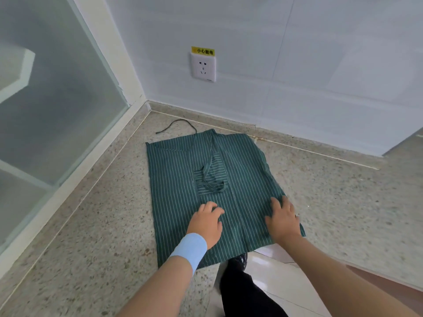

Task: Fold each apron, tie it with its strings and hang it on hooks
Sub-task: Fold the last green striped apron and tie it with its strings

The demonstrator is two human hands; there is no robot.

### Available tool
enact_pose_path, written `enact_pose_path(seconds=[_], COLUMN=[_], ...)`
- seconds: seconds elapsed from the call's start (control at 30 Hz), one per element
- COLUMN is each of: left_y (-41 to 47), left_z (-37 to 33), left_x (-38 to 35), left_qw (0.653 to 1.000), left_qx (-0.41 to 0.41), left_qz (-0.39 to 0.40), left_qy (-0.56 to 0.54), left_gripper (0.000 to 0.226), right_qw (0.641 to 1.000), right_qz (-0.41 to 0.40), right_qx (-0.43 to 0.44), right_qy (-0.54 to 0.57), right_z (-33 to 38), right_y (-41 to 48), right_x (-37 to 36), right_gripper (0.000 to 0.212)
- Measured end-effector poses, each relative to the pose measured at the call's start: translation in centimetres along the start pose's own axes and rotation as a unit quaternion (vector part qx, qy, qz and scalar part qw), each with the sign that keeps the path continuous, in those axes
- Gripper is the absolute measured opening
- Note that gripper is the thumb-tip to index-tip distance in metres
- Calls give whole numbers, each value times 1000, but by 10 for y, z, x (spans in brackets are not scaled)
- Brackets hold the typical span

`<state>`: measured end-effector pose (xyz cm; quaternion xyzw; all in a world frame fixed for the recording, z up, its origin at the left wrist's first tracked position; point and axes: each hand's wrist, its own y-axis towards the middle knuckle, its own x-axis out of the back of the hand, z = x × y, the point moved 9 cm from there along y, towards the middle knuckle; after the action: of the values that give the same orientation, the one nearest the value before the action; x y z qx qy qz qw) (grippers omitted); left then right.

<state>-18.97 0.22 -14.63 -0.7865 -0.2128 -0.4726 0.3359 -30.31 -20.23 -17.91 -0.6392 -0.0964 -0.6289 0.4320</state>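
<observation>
A green apron [183, 170] with thin white stripes lies folded into a rough rectangle on a speckled stone counter [96, 216]. Its neck strap [209, 179] lies looped on top near the middle, and one dark string [176, 123] trails off the far edge toward the wall. My left hand [207, 221], with a light blue wristband, rests flat on the near middle of the apron. My right hand [283, 219] presses flat on the near right part, fingers spread. Neither hand grips the cloth.
A white tiled wall with a power socket [203, 67] under a yellow label stands behind the counter. A frosted glass panel [45, 106] borders the left side. The counter's front edge runs at lower right, with floor tiles [281, 271] and my dark trousers below.
</observation>
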Motion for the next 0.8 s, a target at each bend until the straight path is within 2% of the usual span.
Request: enact_pose_path(seconds=[0.1, 0.17, 0.27, 0.33, 0.37, 0.43, 0.5, 0.53, 0.6, 0.63, 0.67, 0.73, 0.8], left_y=[28, 45, 60, 63, 63, 65, 65, 65, 62, 58, 56, 48, 39], left_z=[-28, -40, -46, -46, -44, -43, -41, -39, -33, -28, -18, 9, 43], left_x=[2, -3, -27, -33, -33, -24, -5, 7, 24, 32, 41, 53, 58], left_qw=[1000, 1000, 989, 985, 984, 980, 954, 925, 834, 800, 791, 810, 816], left_qx=[-5, 12, 46, 54, 61, 78, 108, 124, 161, 176, 184, 203, 233], left_qz=[-4, 21, 127, 155, 152, 127, 92, 76, 81, 92, 98, 96, 68], left_qy=[18, 4, -53, -51, -65, -133, -263, -350, -521, -567, -576, -542, -525], left_gripper=[44, 48, 54, 54, 54, 54, 51, 49, 49, 53, 59, 64, 54], right_qw=[998, 996, 992, 993, 994, 993, 969, 954, 934, 926, 919, 912, 900], right_qz=[-11, -6, 32, 48, 41, 5, 6, 20, 55, 64, 65, 71, 98], right_qx=[-55, -82, -114, -98, -79, -14, 79, 124, 204, 247, 291, 360, 400], right_qy=[25, 23, 42, 51, 60, 119, 234, 271, 288, 279, 257, 184, 144], right_z=[-17, -27, -39, -38, -33, -12, 20, 39, 78, 99, 120, 159, 190], right_y=[8, 16, 23, 23, 23, 20, 15, 11, -1, -9, -16, -30, -39], right_x=[7, 9, 11, 14, 18, 30, 42, 49, 60, 66, 69, 65, 54], right_gripper=[79, 77, 46, 20, 12, 11, 11, 12, 11, 8, 10, 22, 30])
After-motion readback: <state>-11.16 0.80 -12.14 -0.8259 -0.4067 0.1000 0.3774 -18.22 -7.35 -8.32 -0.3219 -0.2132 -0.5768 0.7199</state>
